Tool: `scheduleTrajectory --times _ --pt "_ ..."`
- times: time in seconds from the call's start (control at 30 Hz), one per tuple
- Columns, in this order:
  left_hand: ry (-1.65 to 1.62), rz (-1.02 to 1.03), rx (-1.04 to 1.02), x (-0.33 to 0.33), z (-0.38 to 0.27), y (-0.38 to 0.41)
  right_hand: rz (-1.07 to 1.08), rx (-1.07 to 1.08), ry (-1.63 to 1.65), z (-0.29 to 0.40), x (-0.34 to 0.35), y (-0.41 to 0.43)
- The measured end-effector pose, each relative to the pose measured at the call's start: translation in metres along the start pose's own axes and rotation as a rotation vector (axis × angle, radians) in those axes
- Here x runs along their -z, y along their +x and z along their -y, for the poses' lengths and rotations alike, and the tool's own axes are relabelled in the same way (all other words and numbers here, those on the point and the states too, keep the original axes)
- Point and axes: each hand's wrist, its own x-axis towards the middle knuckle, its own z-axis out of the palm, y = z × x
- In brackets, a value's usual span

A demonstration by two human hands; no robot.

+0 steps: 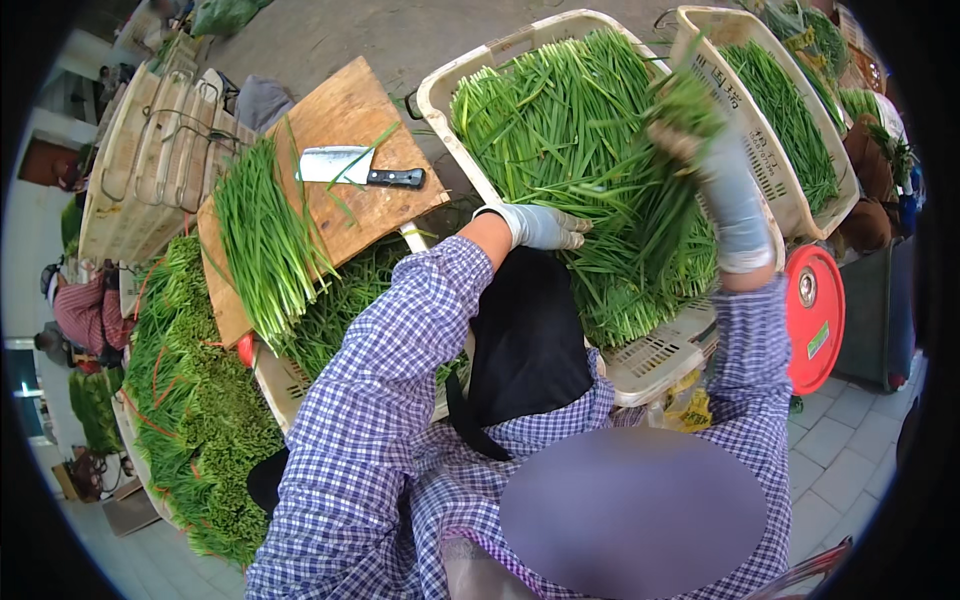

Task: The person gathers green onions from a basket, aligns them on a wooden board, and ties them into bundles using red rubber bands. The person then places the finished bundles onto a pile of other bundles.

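Observation:
A cream plastic crate [517, 46] in front of me is filled with green garlic chives [555, 112]. My left hand [551, 227], in a pale glove, rests with fingers extended on the chives near the crate's left side. Over the crate's right side, my gloved right hand [686, 146] is raised and blurred by motion. It grips a bunch of chives [686, 105], whose leaves trail down toward the crate. To the left, a cleaver [337, 165] with a black handle lies on a wooden board [360, 105], beside a loose pile of chives [259, 232].
A second crate of chives [780, 112] stands at right, near a red bucket lid [814, 319]. Stacked crates [157, 142] rise at far left. Bundled flowering greens [217, 420] lie below them. More chives [337, 300] sit under the board. A person in a striped top [82, 315] is farther left.

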Motion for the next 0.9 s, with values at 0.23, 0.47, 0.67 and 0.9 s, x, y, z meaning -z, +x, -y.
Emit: scheduleTrajectory --times 0.23,0.47,0.67,0.9 --pt "-0.83 -0.35 -0.147 0.005 -0.015 -0.058 -0.015 0.737 -0.363 0.149 -0.015 0.024" --pt "-1.357 -0.378 -0.386 -0.019 -0.04 -0.249 0.498 1.122 -0.182 0.172 -0.168 0.005" --pt "-1.853 -0.981 -0.465 -0.131 0.02 -0.334 1.028 1.352 -0.676 0.083 -0.314 -0.103" --pt "-1.867 -1.096 -0.269 -0.216 0.083 -0.31 1.019 0.773 -0.65 0.031 -0.295 -0.186"
